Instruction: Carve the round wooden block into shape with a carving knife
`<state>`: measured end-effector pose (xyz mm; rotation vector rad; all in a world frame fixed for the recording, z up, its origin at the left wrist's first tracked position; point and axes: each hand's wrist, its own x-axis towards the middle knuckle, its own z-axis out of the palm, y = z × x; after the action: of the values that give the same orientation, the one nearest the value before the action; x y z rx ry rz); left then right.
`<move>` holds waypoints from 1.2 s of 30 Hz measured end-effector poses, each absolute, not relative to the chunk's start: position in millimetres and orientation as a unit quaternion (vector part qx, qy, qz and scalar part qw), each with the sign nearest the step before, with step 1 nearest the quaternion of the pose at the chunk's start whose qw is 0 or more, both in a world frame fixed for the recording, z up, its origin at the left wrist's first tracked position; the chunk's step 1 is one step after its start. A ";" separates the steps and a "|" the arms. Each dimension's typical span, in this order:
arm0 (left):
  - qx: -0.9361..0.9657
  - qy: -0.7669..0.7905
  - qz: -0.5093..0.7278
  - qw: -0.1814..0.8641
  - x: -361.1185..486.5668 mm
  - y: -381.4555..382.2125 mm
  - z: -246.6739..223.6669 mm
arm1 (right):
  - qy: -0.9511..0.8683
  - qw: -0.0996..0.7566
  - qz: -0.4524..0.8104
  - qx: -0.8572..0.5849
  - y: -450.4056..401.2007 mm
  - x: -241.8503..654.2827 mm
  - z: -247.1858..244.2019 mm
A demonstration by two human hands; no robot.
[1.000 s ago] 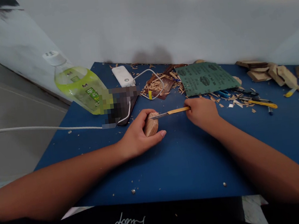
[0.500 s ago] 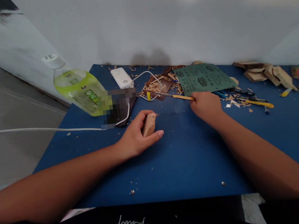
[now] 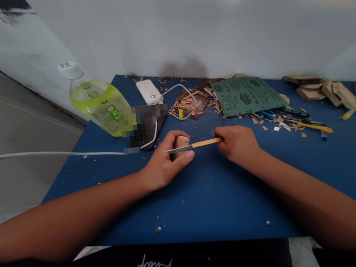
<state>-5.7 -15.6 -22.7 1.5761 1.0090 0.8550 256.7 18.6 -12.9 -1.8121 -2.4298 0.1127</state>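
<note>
The left hand (image 3: 164, 163) is curled around a small rounded wood block (image 3: 180, 141), with the fingers wrapped over the block's pale, smooth-cut grain. The right hand (image 3: 239, 144) is closed in a firm grip on a carving knife (image 3: 198, 144), which has a flat, narrow yellow wooden handle and a slim steel blade. The blade extends across the front of the block, level with the left fingers.

Both hands rest just above a blue laminate counter (image 3: 224, 201) scattered with fine chips. Beyond them lie a sheet of green abrasive paper (image 3: 246, 95) and a heap of splintered wood shavings (image 3: 186, 104). Angular offcut wood pieces (image 3: 321, 93) are stacked at the far right.
</note>
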 end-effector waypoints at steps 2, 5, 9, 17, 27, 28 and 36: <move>0.637 0.408 0.363 0.544 -4.7 -16.7 -23.1 | -0.795 0.047 0.029 -0.605 19.4 256.7 -12.6; 0.615 0.388 0.372 0.577 -2.4 -16.9 -23.3 | -0.789 0.039 0.032 -0.612 21.9 258.0 -12.6; 0.587 0.364 0.401 0.602 2.2 -16.4 -20.9 | -0.788 0.032 0.037 -0.614 22.2 256.8 -13.4; 0.546 0.403 0.427 0.597 5.8 -12.7 -14.4 | -0.826 0.141 0.084 -0.540 18.8 254.2 -20.8; 0.512 0.450 0.424 0.597 6.4 -9.7 -14.6 | -0.903 0.149 0.078 -0.396 11.4 255.8 -22.1; 0.513 0.448 0.423 0.597 6.7 -9.9 -13.7 | -0.907 0.145 0.075 -0.388 11.7 255.1 -21.6; 0.534 0.414 0.411 0.612 6.4 -11.0 -16.9 | -0.896 0.208 0.190 -0.344 11.8 247.6 -19.8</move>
<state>6.4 -11.0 -16.9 1.2319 0.9563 0.9482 247.6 11.8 -19.8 -0.9567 -2.4937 0.5280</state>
